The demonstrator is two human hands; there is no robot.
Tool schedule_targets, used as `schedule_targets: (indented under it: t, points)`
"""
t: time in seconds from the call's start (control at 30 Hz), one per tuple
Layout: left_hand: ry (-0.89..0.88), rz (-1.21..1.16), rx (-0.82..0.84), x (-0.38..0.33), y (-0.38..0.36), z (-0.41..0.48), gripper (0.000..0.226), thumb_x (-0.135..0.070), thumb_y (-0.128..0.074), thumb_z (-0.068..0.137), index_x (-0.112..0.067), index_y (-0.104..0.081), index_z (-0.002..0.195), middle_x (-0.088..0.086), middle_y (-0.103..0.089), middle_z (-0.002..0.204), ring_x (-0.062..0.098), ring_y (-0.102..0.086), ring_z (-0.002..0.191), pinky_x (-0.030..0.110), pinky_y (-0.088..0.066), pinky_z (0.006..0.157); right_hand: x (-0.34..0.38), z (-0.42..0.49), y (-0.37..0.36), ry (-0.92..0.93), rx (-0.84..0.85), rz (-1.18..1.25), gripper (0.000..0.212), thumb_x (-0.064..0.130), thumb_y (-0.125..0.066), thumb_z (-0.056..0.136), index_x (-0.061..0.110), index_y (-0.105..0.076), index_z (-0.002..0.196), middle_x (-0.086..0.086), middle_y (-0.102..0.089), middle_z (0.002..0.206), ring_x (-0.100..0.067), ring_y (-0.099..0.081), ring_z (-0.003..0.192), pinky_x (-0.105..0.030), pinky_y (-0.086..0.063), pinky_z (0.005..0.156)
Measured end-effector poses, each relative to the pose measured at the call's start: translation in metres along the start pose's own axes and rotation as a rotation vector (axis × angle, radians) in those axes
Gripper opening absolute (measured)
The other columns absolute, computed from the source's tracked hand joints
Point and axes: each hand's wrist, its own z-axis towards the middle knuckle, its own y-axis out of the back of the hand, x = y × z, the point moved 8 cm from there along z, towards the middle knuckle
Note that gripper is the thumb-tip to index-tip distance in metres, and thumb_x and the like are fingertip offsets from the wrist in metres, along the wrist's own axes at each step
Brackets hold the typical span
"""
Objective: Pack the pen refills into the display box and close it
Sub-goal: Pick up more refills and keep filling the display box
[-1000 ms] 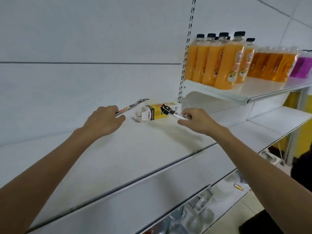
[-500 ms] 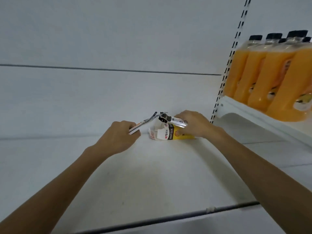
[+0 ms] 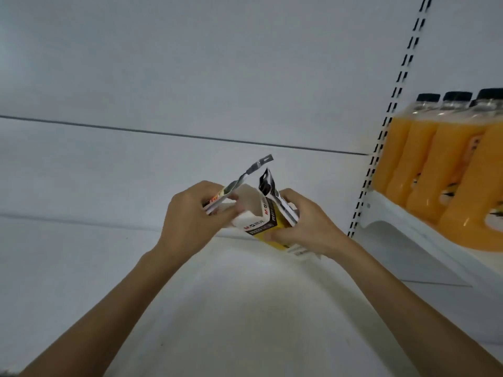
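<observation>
The white, black and yellow display box (image 3: pixel 262 225) is lifted off the white shelf (image 3: pixel 245 308), its top flap (image 3: pixel 246 202) standing open. My right hand (image 3: pixel 304 227) grips the box from the right and also holds a black-and-white refill pack (image 3: pixel 269 186) against it. My left hand (image 3: pixel 190 221) holds a second flat refill pack (image 3: pixel 245 175), whose grey hang tab points up and to the right, and its fingers touch the box's open end.
Several orange juice bottles (image 3: pixel 435 172) with black caps stand on a higher white shelf (image 3: pixel 408 232) at the right. A slotted upright rail (image 3: pixel 392 112) runs down the white back wall just left of them.
The box has left the shelf and now sits tilted between both hands. My left hand has brought its refill pack right to the open end. The camera has moved closer.
</observation>
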Motion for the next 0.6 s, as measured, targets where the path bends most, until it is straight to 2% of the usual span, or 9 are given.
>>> schedule_targets:
  t: [0.1,0.17,0.23,0.27,0.33,0.4,0.47,0.53,0.6]
  points:
    - [-0.027,-0.075,0.026,-0.015,0.004,0.002,0.030,-0.037,-0.081,0.062,-0.040,-0.064,0.087,-0.019,-0.064,0.085,0.007,-0.057,0.071,0.013,-0.043,0.063,0.010,-0.006,0.013,0.001,-0.052,0.244,0.049,0.011,-0.083,0.062,0.020,-0.057,0.103,-0.002,-0.066,0.102,-0.023,-0.066,0.092,-0.038,-0.056,0.083]
    - [-0.015,-0.152,0.092,-0.019,0.001,0.003,0.039,-0.047,-0.078,0.060,-0.038,-0.066,0.097,-0.013,-0.065,0.083,0.015,-0.059,0.074,0.027,-0.050,0.075,0.018,-0.008,0.008,0.024,-0.021,0.286,0.049,0.007,-0.082,0.065,0.017,-0.057,0.106,-0.005,-0.067,0.104,-0.023,-0.066,0.095,-0.038,-0.055,0.084]
    - [0.019,-0.211,0.159,-0.021,-0.007,0.002,0.044,-0.057,-0.074,0.059,-0.044,-0.065,0.100,0.004,-0.067,0.090,0.029,-0.062,0.088,0.043,-0.051,0.082,0.022,-0.012,-0.003,0.021,0.028,0.297,0.050,0.006,-0.080,0.067,0.019,-0.057,0.109,-0.001,-0.069,0.101,-0.014,-0.067,0.092,-0.027,-0.056,0.076]
    - [0.021,-0.217,0.176,-0.024,-0.010,0.002,0.043,-0.058,-0.071,0.059,-0.047,-0.064,0.100,0.009,-0.067,0.093,0.030,-0.062,0.091,0.045,-0.050,0.083,0.024,-0.015,-0.006,0.012,0.048,0.326,0.048,0.005,-0.079,0.068,0.022,-0.057,0.108,0.003,-0.070,0.097,-0.007,-0.068,0.087,-0.019,-0.054,0.068]
    - [0.021,-0.212,0.186,-0.031,-0.013,0.002,0.042,-0.055,-0.075,0.060,-0.047,-0.064,0.099,0.005,-0.068,0.093,0.026,-0.062,0.089,0.042,-0.052,0.080,0.025,-0.019,-0.005,-0.008,0.080,0.349,0.044,0.003,-0.076,0.072,0.027,-0.058,0.104,0.012,-0.069,0.085,0.003,-0.066,0.074,-0.010,-0.047,0.056]
    - [0.031,-0.194,0.178,-0.034,-0.014,0.004,0.036,-0.043,-0.078,0.062,-0.047,-0.064,0.096,0.000,-0.068,0.088,0.021,-0.062,0.082,0.035,-0.053,0.075,0.027,-0.020,0.000,-0.023,0.115,0.342,0.037,0.004,-0.074,0.075,0.027,-0.059,0.099,0.017,-0.063,0.064,-0.001,-0.057,0.054,-0.014,-0.038,0.046]
    - [0.054,-0.184,0.165,-0.034,-0.014,0.008,0.032,-0.032,-0.077,0.068,-0.048,-0.063,0.091,-0.002,-0.069,0.085,0.016,-0.064,0.077,0.028,-0.054,0.070,0.034,-0.019,0.012,-0.007,0.082,0.356,0.033,0.008,-0.075,0.073,0.024,-0.061,0.098,0.013,-0.053,0.050,-0.002,-0.039,0.042,-0.018,-0.026,0.043]
    - [0.085,-0.190,0.142,-0.031,-0.013,0.011,0.030,-0.026,-0.077,0.070,-0.044,-0.064,0.089,-0.006,-0.069,0.084,0.012,-0.067,0.077,0.021,-0.053,0.066,0.041,-0.014,0.030,0.021,-0.008,0.393,0.030,0.006,-0.068,0.074,0.014,-0.061,0.102,0.010,-0.052,0.045,-0.001,-0.038,0.037,-0.013,-0.027,0.040]
    - [0.115,-0.186,0.142,-0.026,-0.016,0.012,0.028,-0.024,-0.077,0.069,-0.041,-0.065,0.088,-0.003,-0.070,0.084,0.016,-0.068,0.080,0.025,-0.053,0.069,0.052,-0.011,0.039,0.033,-0.030,0.363,0.027,-0.005,-0.055,0.082,0.006,-0.057,0.107,0.012,-0.054,0.041,0.001,-0.047,0.035,-0.007,-0.032,0.037]
